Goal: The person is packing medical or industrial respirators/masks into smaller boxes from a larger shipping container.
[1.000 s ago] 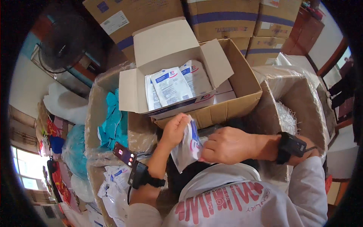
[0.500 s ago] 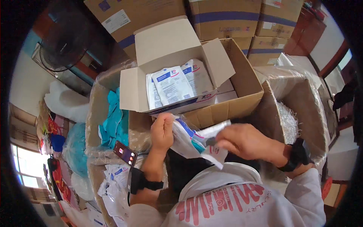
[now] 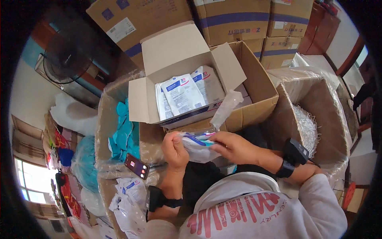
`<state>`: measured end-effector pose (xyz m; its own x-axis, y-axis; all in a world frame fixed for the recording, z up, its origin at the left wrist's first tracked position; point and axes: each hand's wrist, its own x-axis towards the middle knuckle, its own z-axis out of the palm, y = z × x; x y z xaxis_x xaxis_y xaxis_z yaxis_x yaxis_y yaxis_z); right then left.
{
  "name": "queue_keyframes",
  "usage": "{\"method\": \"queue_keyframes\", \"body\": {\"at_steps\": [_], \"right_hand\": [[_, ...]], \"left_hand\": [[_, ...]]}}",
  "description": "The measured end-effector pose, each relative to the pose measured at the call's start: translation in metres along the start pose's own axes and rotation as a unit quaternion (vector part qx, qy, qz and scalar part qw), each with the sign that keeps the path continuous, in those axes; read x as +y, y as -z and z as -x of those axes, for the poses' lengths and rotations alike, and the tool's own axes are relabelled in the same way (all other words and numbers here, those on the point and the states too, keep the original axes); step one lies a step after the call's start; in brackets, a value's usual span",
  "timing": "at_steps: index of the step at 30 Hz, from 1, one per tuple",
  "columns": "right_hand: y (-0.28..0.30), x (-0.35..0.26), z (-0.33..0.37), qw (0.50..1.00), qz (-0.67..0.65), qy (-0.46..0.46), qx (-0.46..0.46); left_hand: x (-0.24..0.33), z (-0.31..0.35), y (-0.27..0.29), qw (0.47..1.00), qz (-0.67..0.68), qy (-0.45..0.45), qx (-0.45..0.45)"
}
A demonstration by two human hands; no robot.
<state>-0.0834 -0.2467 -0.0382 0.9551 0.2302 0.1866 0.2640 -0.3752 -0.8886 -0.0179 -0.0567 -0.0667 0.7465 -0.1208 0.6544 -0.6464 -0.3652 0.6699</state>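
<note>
Two-handed hold on one white packet (image 3: 199, 154)

So it's up in the air just in front of the person, and I'm using it as the middle of the clock, 12 being the top of the view. The left hand (image 3: 176, 151) has it at 9 o'clock, fingers curled in tight with the edge of the wrapper caught in them. The right hand (image 3: 234, 146) is on it at 3, thumb and fingers pinched nearly together on that side. Can't tell if that one has just wrapper or also some of the teal stuff (image 3: 207, 143) peeking out between the layers. A see-through strip (image 3: 227, 109) pokes up at about 1, and I can't tell what it's joined to.

Up at 12 there's an open white box (image 3: 137, 101), flaps spread, with more packets (image 3: 183, 93) inside, sitting tilted on a bigger brown carton (image 3: 254, 113) that shows at 1. Stacked cartons (image 3: 234, 28) stand well behind, around 12 to 1. At 10, a box with plastic over its rim (image 3: 102, 131) holds teal pieces (image 3: 124, 148). A phone (image 3: 137, 166) with its screen lit is at 9, and loose white wrappers (image 3: 129, 207) are heaped at 8. Between 2 and 3, another box (image 3: 332, 119) has white shreds (image 3: 306, 127) in it. The pale sweatshirt (image 3: 246, 209) with red print fills 5 to 6
</note>
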Motion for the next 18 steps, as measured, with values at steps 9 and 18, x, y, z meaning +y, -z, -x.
{"method": "queue_keyframes", "body": {"at_steps": [9, 18], "right_hand": [[0.011, -0.009, -0.007, 0.987, 0.099, 0.081, 0.093], [0.09, -0.013, -0.024, 0.83, -0.557, -0.007, -0.032]], "left_hand": [[-0.002, 0.006, -0.009, 0.994, -0.01, 0.092, 0.053], [-0.015, 0.005, 0.008, 0.995, -0.027, -0.002, 0.099]]}}
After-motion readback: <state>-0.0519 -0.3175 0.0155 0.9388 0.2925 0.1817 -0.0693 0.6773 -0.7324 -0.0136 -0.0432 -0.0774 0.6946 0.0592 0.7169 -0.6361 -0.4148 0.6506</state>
